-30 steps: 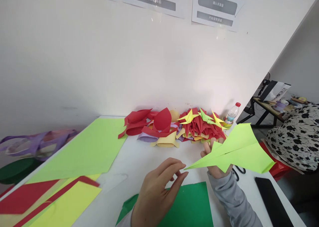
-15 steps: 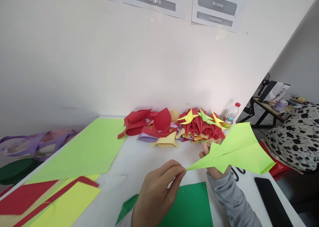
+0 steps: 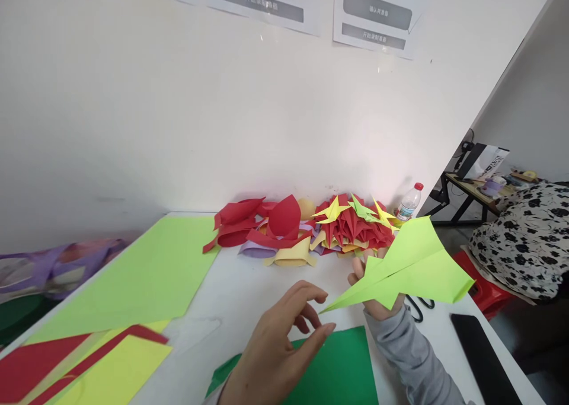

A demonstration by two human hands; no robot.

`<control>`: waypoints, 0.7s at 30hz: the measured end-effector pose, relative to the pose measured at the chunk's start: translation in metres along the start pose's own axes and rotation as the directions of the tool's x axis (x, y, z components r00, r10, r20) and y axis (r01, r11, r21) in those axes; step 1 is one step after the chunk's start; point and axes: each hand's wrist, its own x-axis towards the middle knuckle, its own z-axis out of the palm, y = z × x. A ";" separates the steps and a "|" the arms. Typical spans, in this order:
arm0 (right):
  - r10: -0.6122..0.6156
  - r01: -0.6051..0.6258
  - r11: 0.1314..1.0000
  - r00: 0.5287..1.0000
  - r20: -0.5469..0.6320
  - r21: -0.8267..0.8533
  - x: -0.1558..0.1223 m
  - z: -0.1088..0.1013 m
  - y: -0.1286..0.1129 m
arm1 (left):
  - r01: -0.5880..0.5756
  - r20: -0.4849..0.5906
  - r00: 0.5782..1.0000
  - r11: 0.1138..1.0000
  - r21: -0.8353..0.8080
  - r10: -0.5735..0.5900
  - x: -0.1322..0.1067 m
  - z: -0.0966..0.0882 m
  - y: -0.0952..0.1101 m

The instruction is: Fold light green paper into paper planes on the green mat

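White table (image 3: 213, 310) below; light-green paper plane (image 3: 406, 273) held above it, nose pointing left. Left hand (image 3: 282, 344): thumb and fingertips apart, near the nose. Right hand (image 3: 377, 311): clamped on the plane from beneath, grip partly hidden.

At four o'clock, our right hand (image 3: 380, 311) holds a lime-green folded paper plane (image 3: 411, 268) from beneath, its sharp nose pointing toward eight. At six, our left hand (image 3: 279, 347) curves just beside that tip, thumb and fingers parted. A dark green sheet (image 3: 349, 366) lies at five, a plastic bottle (image 3: 409, 203) stands at three, and a light-green sheet (image 3: 133, 274) spreads at eight.
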 end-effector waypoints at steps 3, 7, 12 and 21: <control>0.043 -0.071 0.970 0.991 0.124 0.232 -0.001 0.011 -0.004 | -0.076 0.013 0.997 0.995 0.067 0.075 0.001 0.003 0.000; 0.090 -0.126 0.939 0.988 0.127 0.320 -0.002 0.024 -0.010 | -0.195 0.006 0.980 0.959 0.208 0.198 0.002 0.004 -0.001; 0.095 -0.117 0.945 0.992 0.085 0.305 -0.001 0.023 -0.009 | -0.255 0.040 0.966 0.906 0.337 0.257 -0.001 0.004 -0.004; 0.094 -0.160 0.874 0.982 0.163 0.459 0.001 0.021 0.004 | -0.320 0.118 0.946 0.817 0.480 0.302 -0.001 0.006 -0.009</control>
